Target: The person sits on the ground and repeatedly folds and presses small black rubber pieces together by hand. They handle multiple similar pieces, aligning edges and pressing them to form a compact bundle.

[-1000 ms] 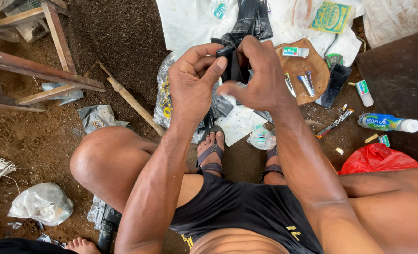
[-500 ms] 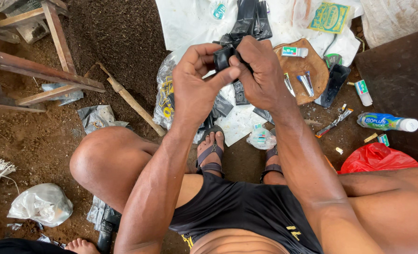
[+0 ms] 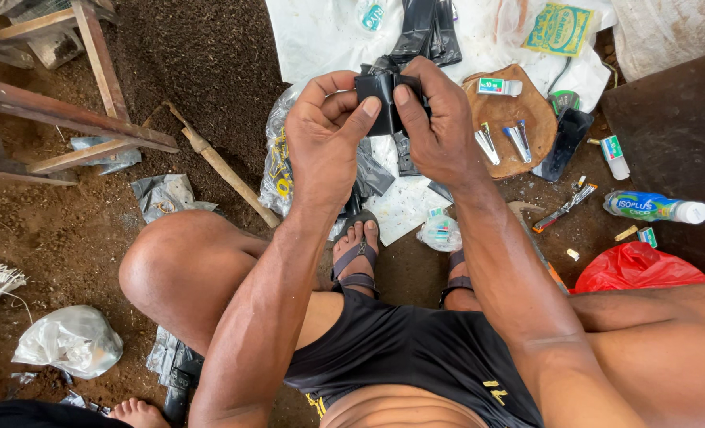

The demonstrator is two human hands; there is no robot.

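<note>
Head view: my left hand (image 3: 325, 139) and right hand (image 3: 436, 123) now pinch the black piece (image 3: 384, 101) together, raised toward twelve o'clock.

A small piece of black plastic sheet (image 3: 384, 99) — glossy, creased and folded into a rough rectangle — is held up above the ground, toward 12 o'clock from the seated person's knees. The left hand (image 3: 325, 139) pinches its 9 o'clock edge between thumb and fingers; the right hand (image 3: 440, 127) grips its 3 o'clock edge — thumbs pressed on the near face.
</note>
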